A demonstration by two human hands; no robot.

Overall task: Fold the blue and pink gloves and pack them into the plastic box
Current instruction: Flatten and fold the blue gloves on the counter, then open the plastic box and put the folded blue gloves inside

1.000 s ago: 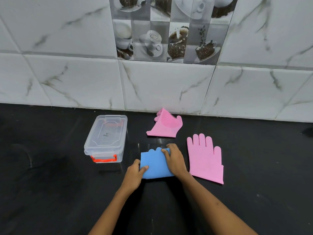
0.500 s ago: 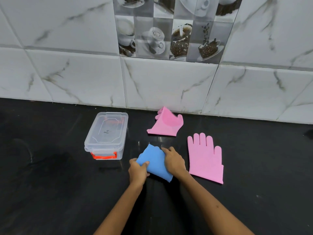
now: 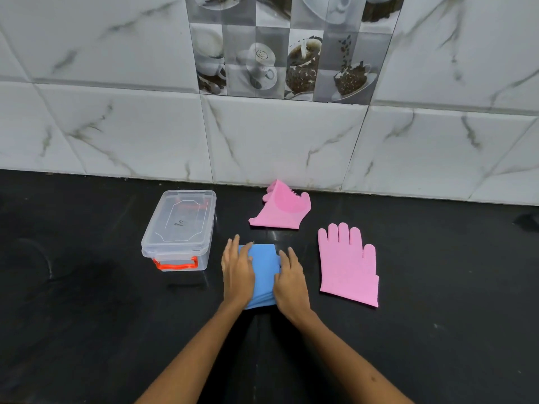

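A folded blue glove [image 3: 264, 272] lies flat on the black counter between my hands. My left hand [image 3: 237, 271] rests palm down on its left side, fingers spread. My right hand [image 3: 290, 282] presses on its right side. One pink glove [image 3: 348, 265] lies flat to the right, fingers pointing away from me. A second pink glove [image 3: 281, 209], partly folded, sits near the wall. The clear plastic box [image 3: 179, 228] with an orange latch stands to the left, its lid on.
The black counter [image 3: 87, 316] stretches wide on both sides and ends at a white marble-tiled wall [image 3: 277, 141] just behind the far pink glove. A dark object [image 3: 528, 221] shows at the right edge.
The blue glove was tilted and held by its edges half a second ago; now it lies flat as a narrower folded strip, with both hands pressing down on it.
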